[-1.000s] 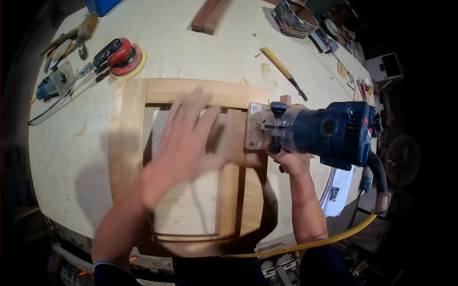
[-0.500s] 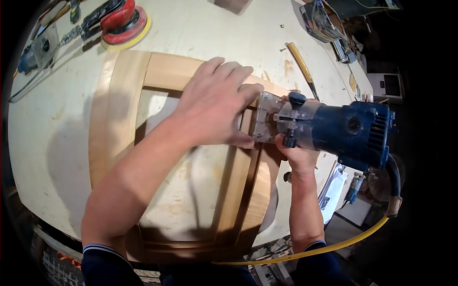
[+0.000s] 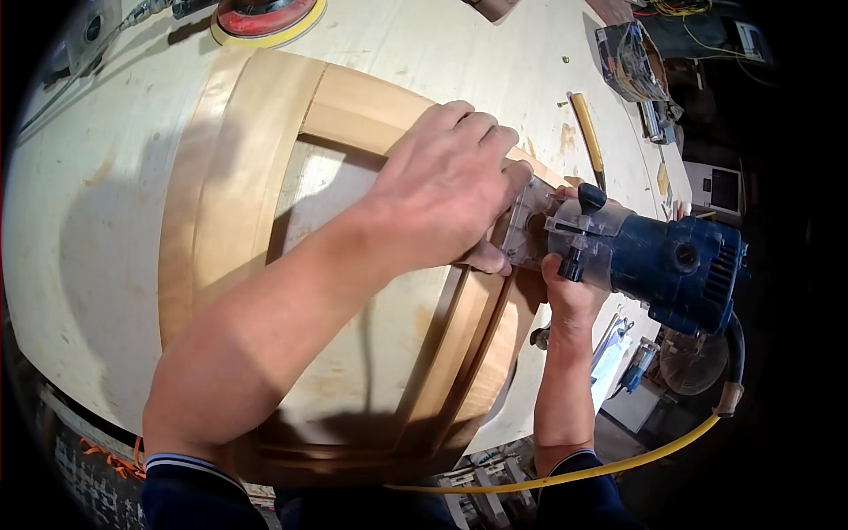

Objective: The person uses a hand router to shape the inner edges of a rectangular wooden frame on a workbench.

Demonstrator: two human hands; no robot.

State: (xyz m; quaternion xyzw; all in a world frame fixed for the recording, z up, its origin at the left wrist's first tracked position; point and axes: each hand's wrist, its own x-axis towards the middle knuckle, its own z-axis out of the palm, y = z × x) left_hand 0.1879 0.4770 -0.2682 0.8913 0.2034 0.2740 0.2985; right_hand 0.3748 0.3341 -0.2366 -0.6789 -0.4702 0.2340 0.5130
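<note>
A blue trim router [image 3: 676, 265] with a clear base lies sideways at the right side of a wooden frame [image 3: 243, 177]. My right hand [image 3: 572, 287] is wrapped round the router's clear base housing from below, its thumb showing below a black knob. My left hand [image 3: 455, 190] reaches across the frame's opening. Its thumb and forefinger press on opposite edges of the clear base plate [image 3: 528, 225], and the other fingers rest over the far rail. The bit and its contact with the wood are hidden.
The frame lies on a pale worktable [image 3: 97, 291]. Beyond it are a red sander [image 3: 265, 18], a wooden-handled chisel [image 3: 587, 132] and a dark box [image 3: 632, 62]. A yellow cord [image 3: 645, 457] loops from the router past my right forearm. Another blue tool [image 3: 638, 364] is at the right.
The whole view has shifted, so the table things sit differently in the picture. The router and both hands have moved slightly right, closer to the chisel's tip. Both hands keep their hold.
</note>
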